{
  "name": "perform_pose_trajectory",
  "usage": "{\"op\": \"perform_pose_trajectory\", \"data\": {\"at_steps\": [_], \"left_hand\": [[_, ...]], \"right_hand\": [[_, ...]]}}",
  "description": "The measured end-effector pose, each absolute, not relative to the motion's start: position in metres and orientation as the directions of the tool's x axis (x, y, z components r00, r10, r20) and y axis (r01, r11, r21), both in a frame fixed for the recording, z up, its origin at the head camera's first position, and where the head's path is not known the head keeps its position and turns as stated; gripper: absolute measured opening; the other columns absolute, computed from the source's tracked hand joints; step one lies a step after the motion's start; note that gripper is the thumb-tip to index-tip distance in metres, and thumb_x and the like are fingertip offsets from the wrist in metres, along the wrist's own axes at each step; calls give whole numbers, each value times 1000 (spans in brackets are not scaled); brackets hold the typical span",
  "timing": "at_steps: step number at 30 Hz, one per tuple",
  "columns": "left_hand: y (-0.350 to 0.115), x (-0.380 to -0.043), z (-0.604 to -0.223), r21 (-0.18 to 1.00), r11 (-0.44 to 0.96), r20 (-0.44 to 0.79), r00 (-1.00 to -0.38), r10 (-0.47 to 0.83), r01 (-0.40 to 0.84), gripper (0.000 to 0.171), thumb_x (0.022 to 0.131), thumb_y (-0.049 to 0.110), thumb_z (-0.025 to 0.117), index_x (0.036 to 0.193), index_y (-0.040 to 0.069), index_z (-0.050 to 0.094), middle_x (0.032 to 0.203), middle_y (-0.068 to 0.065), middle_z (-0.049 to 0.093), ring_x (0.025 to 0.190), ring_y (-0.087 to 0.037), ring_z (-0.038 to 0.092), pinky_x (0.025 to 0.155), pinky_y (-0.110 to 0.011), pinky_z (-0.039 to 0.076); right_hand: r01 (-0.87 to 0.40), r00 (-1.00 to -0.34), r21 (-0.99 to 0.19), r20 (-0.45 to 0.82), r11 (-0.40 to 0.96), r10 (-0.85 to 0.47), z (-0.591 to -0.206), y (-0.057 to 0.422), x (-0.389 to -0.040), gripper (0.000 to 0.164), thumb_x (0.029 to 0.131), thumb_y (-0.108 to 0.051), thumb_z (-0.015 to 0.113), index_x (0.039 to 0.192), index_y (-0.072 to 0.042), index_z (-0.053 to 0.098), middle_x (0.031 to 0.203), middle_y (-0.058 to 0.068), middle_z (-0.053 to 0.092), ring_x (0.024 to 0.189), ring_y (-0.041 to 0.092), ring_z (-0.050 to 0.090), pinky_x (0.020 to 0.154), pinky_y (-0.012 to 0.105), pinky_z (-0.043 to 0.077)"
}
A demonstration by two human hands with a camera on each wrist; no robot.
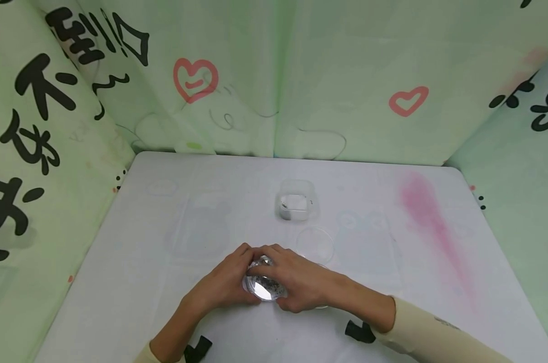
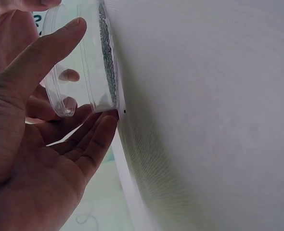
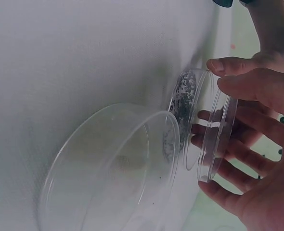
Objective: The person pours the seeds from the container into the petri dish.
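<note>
A clear round tub [image 1: 265, 290] with dark grey granules [image 3: 183, 96] over its bottom stands low at the table, between both hands. My left hand [image 1: 221, 285] holds its side, thumb across the clear wall and fingers around the far side. From above, my right hand [image 1: 298, 277] grips the rim of the clear round lid [image 3: 224, 139], thumb on the near edge and fingers spread around the other. In the right wrist view a narrow gap shows between lid and tub wall. Beside them stands a larger clear round container [image 3: 108, 168], its mouth open.
Farther back on the white table [image 1: 369, 196] sits a small clear box [image 1: 296, 199] with a white piece in it. A clear round rim [image 1: 315, 244] shows just beyond my right hand. Green cloth [image 1: 337, 75] with drawings hangs behind and at both sides.
</note>
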State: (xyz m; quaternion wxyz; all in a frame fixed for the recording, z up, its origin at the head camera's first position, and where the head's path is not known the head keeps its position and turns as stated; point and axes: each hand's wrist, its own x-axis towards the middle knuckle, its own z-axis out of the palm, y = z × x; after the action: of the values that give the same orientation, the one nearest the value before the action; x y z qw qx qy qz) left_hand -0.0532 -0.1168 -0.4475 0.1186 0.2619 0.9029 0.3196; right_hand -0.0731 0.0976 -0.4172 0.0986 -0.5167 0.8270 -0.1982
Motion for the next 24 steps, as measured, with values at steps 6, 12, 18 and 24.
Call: {"op": "perform_pose_trajectory", "data": {"at_steps": [6,12,18,24], "left_hand": [[-117,-54,-448,642,651,-39,-830,556,406,83,62,32,89,130,9,48,108,8,47,93,-7,50,85,-26,47],[-117,-53,-447,640,655,-44,-833,552,401,84,62,32,89,131,8,48,109,7,47,97,-7,50,88,-27,46],[-117,-53,-446,647,659,-60,-836,545,383,87,60,29,90,131,8,46,111,7,47,99,-8,51,91,-29,46],[-117,-52,-446,643,661,-67,-832,551,386,89,60,28,91,132,9,44,110,6,47,98,-8,50,90,-29,46]], "right_hand": [[-815,-448,-433,46,386,-893,-419,97,-73,71,63,-14,78,129,-24,53,140,-2,37,129,19,39,100,39,40],[-821,-450,-416,52,391,-891,-422,95,-74,72,64,-14,77,130,-23,53,141,-2,37,129,18,38,101,38,39],[-829,-453,-393,56,398,-890,-423,93,-74,71,66,-17,79,131,-24,52,144,-2,35,129,17,38,103,37,38],[-825,-456,-395,40,405,-889,-427,92,-73,75,66,-19,81,134,-25,50,146,-2,32,128,19,40,103,37,38]]}}
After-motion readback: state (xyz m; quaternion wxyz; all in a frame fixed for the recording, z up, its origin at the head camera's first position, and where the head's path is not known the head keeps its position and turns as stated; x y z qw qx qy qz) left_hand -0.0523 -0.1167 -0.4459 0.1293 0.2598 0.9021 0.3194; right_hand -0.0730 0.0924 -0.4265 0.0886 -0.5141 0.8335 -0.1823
